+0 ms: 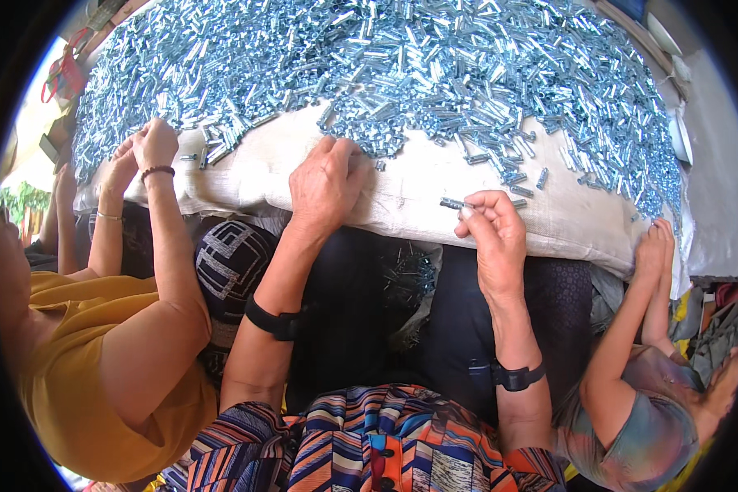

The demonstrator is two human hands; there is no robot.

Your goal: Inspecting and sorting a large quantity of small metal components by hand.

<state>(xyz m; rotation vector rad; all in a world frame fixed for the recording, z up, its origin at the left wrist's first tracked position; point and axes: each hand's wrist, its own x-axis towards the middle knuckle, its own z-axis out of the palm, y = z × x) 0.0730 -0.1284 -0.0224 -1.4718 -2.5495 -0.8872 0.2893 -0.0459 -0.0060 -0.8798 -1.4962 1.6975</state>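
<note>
Head cam, R hand (500,236) part-curled, pinching sm. tube (449,202), L hand (326,182) curled over cloth (422,180), can't tell grip

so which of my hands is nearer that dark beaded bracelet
Left: your left hand sits to the right of the bracelet; your right hand, pinching a metal tube, is farther right.

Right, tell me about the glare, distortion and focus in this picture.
In the head view, the corners go black and the cloth bows along its front edge; head view, glints fleck the tubes and light near the greenery washes out to white; head view, the right hand looks fairly clear.
</note>
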